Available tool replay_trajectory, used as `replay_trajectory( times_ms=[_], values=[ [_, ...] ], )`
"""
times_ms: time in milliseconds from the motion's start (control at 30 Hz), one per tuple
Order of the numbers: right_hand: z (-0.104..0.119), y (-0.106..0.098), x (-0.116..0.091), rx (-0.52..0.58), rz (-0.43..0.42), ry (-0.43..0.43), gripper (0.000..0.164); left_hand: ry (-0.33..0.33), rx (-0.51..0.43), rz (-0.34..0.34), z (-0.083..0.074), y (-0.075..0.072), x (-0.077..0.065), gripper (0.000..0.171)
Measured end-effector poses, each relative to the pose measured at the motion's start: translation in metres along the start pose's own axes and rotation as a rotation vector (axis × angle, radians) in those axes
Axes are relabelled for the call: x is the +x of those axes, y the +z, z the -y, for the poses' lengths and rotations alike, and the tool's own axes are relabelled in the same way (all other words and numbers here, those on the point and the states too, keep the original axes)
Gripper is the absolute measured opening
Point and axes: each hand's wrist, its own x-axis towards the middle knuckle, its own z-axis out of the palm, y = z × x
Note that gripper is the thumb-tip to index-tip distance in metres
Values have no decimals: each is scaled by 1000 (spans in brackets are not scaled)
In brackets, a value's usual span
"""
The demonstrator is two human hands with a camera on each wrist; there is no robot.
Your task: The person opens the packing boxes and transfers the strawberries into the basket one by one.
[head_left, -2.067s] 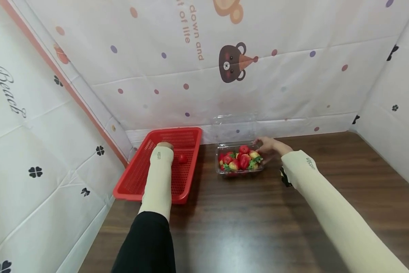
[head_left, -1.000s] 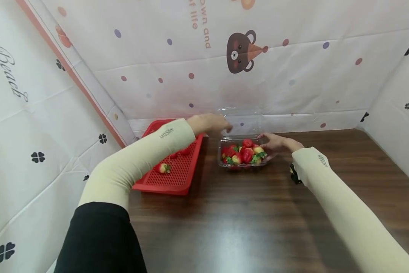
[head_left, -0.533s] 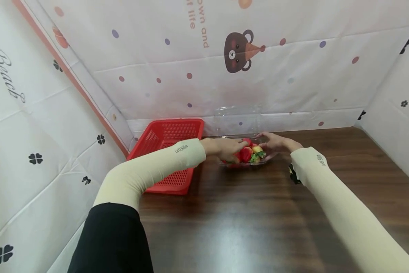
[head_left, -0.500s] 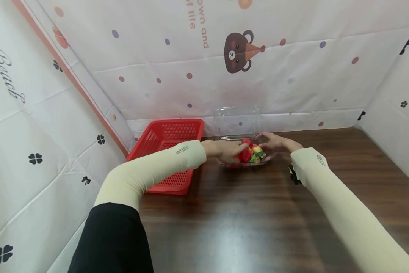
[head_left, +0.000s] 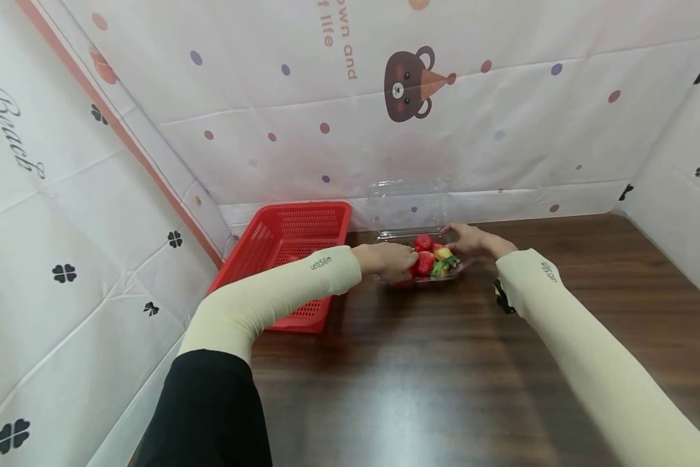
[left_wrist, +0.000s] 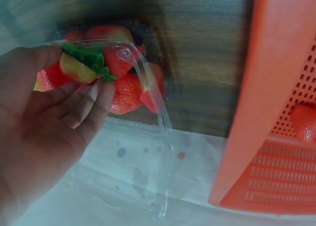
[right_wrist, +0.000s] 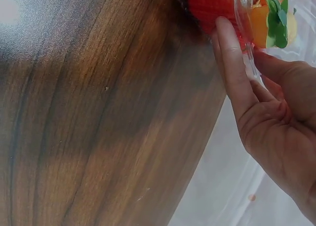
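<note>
A clear plastic clamshell box [head_left: 437,280] holds several red strawberries [head_left: 423,243] with green leaves. Over the box's left part, my left hand [head_left: 393,261] has its thumb and curled fingers around a strawberry [left_wrist: 78,70] with a pale yellowish top. In the left wrist view that strawberry sits just above the box's rim, among others. My right hand [head_left: 471,240] grips the box's right end, thumb at the rim and fingers along the outer wall, as the right wrist view shows. The box's lid [head_left: 410,198] stands raised behind it.
To the left of the box stands a red perforated basket [head_left: 340,217], partly covered by my left sleeve; a strawberry [left_wrist: 305,122] lies inside it. Behind everything rises a white printed cloth wall [head_left: 501,143]. The brown wooden table [head_left: 443,376] extends toward me.
My left hand has come from the basket rightward to the box, reached among the strawberries, and drawn slightly left lately. My right hand keeps its hold on the box.
</note>
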Motion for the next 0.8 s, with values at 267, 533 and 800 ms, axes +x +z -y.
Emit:
replay_trajectory(
  times_ms=[267,533,800],
  values=[
    [2,-1,-1,-18,2,22,47,-19,-73,10,0,-3,3,38],
    [6,1,1,-36,-12,39,48,-26,-118,27,6,-5,4,40],
    [3,-1,3,-36,-25,39,45,11,-213,-6,10,-5,6,30]
  ],
)
